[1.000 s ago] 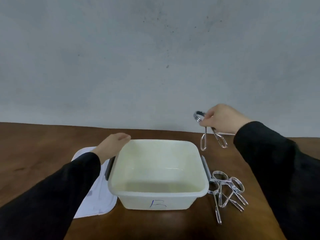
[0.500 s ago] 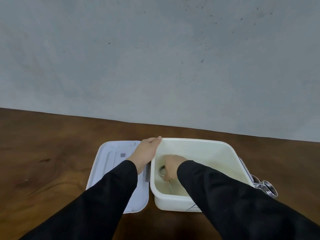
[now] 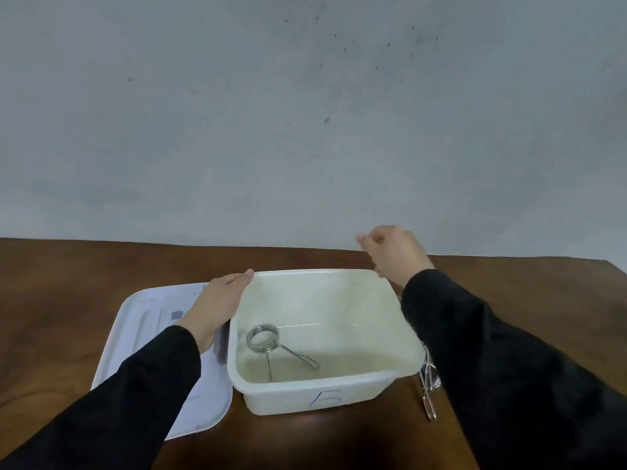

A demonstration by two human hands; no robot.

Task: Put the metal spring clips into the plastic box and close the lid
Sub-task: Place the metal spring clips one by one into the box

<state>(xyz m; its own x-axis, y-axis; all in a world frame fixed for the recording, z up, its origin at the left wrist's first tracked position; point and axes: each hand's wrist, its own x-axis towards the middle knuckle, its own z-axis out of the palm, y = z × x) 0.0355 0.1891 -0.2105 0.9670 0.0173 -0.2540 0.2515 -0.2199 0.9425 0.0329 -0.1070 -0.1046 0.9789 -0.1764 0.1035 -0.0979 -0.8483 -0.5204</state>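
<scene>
A white plastic box point(image 3: 312, 396) stands open on the wooden table, a blue mark on its front wall. One metal spring clip point(image 3: 271, 344) lies on the box floor at the left. My left hand point(image 3: 217, 303) rests flat against the box's left rim, fingers together. My right hand point(image 3: 393, 251) hovers above the box's far right corner, fingers loosely curled, nothing in it. More metal spring clips point(image 3: 428, 385) lie on the table right of the box, mostly hidden by my right sleeve. The white lid point(image 3: 142, 334) lies flat to the left of the box.
The brown wooden table point(image 3: 68, 300) runs to a grey wall behind. Its right edge shows at the far right.
My right hand carried a clip into the box, left it on the floor and rose out toward the far right corner. My left hand stayed at the box's left rim.
</scene>
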